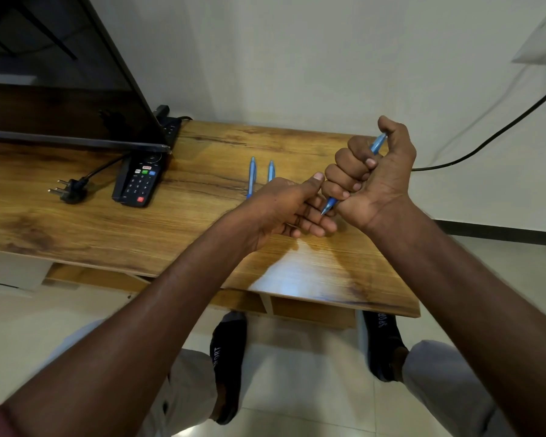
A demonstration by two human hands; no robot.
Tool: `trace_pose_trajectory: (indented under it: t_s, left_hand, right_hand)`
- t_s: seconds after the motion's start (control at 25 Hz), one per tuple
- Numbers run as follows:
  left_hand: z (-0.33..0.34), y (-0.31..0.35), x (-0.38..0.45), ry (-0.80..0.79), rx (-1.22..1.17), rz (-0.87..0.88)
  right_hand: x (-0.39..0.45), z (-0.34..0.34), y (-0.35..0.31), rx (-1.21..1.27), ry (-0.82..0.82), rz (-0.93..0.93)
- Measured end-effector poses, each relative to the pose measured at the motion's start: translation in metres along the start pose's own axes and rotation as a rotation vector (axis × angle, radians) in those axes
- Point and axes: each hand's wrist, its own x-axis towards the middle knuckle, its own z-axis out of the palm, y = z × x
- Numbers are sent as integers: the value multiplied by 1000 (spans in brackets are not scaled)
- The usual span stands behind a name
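Clenching a blue pen [377,142] in a tight fist, the right grip [372,175] hung right of centre in the frame, above the wooden surface [202,234]. The pen was tilted, its tip down by the fingers of the left grip [284,206], which were loosely curled, thumb stretched out, holding nothing I could see. Two more blue pens [252,175] lay side by side just behind. A remote [139,181] and a plug [71,190] lay at left.

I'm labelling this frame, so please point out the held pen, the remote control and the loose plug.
held pen [377,144]: head view, upper barrel near its clicker end.
remote control [138,181]: head view, middle of its keypad.
loose plug [71,190]: head view, black body behind the pins.
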Motion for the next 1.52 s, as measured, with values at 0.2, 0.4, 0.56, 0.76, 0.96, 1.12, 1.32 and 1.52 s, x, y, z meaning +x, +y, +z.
trace_pose_trajectory:
  t_s: [0.2,0.4,0.56,0.76,0.96,1.12,1.32,1.52]
  left_hand:
    - [0,1,1,15,9,-2]
    - [2,2,0,32,-34,3]
    - [4,2,1,35,-90,13]
    - [3,2,1,29,-101,18]
    - [2,3,0,38,-107,22]
    - [2,3,1,52,-114,22]
    - [3,3,1,52,-114,23]
    - [1,2,1,49,-107,34]
  right_hand:
    - [2,-1,1,4,20,-2]
    - [2,1,1,14,-10,24]
    - [1,2,1,-5,-12,42]
    - [0,2,1,14,-5,28]
    - [0,2,0,18,-1,13]
    - [1,2,0,13,-18,31]
    - [0,2,1,0,11,27]
    - [0,4,1,-19,14,19]
